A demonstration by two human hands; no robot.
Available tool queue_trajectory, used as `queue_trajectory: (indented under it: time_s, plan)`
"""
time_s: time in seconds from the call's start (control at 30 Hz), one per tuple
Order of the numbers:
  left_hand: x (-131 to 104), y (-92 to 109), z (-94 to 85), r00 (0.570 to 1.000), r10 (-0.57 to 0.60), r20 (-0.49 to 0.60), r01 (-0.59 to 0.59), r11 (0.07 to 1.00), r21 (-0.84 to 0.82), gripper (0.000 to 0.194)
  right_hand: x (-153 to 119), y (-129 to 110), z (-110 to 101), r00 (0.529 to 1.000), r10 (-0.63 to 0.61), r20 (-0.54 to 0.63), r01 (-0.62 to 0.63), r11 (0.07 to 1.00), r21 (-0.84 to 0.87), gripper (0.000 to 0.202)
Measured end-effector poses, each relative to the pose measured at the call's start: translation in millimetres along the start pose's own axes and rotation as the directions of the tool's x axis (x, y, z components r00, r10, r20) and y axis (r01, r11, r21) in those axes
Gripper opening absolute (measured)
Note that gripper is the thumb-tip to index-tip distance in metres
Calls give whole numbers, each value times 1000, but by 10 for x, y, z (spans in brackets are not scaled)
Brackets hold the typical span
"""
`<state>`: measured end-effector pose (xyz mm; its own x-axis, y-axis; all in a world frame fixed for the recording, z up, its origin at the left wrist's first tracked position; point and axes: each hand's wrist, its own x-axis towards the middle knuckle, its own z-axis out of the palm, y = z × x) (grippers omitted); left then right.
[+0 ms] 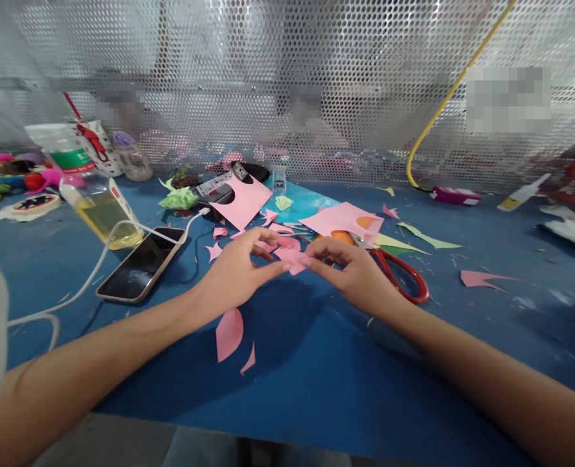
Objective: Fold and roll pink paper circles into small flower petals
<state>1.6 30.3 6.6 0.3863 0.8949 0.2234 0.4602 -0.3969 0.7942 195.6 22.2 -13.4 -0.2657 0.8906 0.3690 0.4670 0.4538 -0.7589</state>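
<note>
Between my two hands is a small piece of pink paper [294, 261], held just above the blue table. My left hand [246, 263] pinches its left side between thumb and fingers. On the other side, the thumb and fingertips of my right hand [343, 266] close on its right edge. A pink paper petal [230, 335] and a thin pink scrap [249, 360] lie on the table below my left hand. Red-handled scissors [404, 275] rest beside my right hand, their blades partly over pink and orange paper. Larger cut pink sheets [343, 219] lie behind my hands.
A phone [141, 266] with a white cable [87, 282] lies at left, by a tilted bottle of yellow liquid [105, 217]. Crumpled green paper [178, 198] sits behind. A purple box [455, 195] and a yellow cord [436, 117] are at right, before a perforated metal screen [365, 39].
</note>
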Motion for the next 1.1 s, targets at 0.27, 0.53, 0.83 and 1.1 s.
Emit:
queue_trajectory:
  time_s: [0.27,0.53,0.83,1.1]
  plan:
    - [-25,75,4,1000,-3,-23,1,996,-89,24,-31,-43,58,993,98,-64,-79,965,248,19]
    - [-101,149,24,997,75,17,-75,997,-4,13,-62,-93,51,995,-39,-92,53,987,154,19]
    - [-95,150,15,992,129,7,-129,991,31,11,-61,-182,27,999,-36,-23,40,982,187,13]
    - [-119,173,14,988,148,-48,-145,988,57,10,-84,-175,38,998,-48,-29,52,986,161,10]
